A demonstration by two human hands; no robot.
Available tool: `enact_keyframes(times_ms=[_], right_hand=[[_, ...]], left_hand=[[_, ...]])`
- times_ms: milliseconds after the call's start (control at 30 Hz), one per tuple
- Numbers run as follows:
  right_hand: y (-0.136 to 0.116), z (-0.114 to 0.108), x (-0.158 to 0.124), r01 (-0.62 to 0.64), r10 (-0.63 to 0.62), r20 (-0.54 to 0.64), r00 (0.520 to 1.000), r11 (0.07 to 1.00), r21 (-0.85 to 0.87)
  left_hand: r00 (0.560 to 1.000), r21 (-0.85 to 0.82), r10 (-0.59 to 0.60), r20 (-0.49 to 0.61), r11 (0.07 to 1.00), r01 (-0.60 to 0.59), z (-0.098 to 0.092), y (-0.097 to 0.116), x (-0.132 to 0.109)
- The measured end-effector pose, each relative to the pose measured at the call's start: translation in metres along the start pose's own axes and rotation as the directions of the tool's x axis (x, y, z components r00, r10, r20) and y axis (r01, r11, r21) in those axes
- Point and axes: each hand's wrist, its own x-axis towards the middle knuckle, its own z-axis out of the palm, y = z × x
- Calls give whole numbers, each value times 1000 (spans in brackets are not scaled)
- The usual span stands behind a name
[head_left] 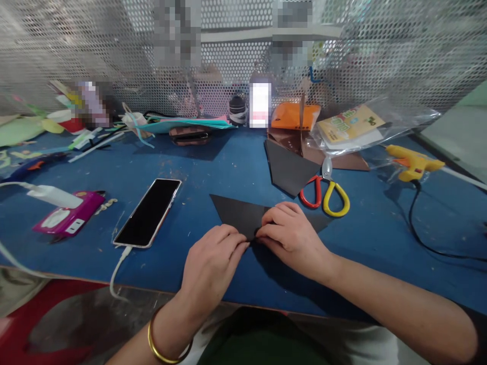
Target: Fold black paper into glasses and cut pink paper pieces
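A sheet of black paper [239,213] lies on the blue table, its wide edge away from me and its narrow edge near me. My left hand [218,258] pinches the near edge with thumb and fingers, a gold bangle on that wrist. Close beside it, my right hand [291,235] is closed on the same edge and covers much of the sheet's right half. Beyond my hands lies another stack of black paper pieces [289,170]. Touching its right side are scissors [326,190] with one red and one yellow handle.
A phone [149,213] on a white cable and a purple power socket [70,215] are at left. At right lies a yellow glue gun [413,162] with a black cord. A plastic packet [352,124], an orange pack [292,116] and turquoise paper [194,122] line the mesh partition.
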Motion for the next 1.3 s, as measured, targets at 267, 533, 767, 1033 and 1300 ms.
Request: enact_keyframes(times_ms=[267, 533, 767, 1033, 1300], right_hand=[[0, 0, 9, -132, 127, 121, 985, 991, 33], [-3, -2, 14, -201, 189, 229, 955, 979, 29], [-7, 0, 16, -246, 236, 273, 933, 969, 3], [-12, 3, 15, -224, 241, 276, 931, 970, -92], [-14, 2, 14, -264, 274, 256, 927, 962, -76]], left_hand=[[995, -83, -95, 14, 992, 96, -2, -2, 6], [986, -87, -162, 29, 983, 164, 0, 2, 9], [988, -19, -121, 101, 992, 123, -2, 2, 9], [981, 38, -70, 181, 997, 64, -4, -1, 12], [980, 225, -41, 192, 974, -3, -1, 6, 15]])
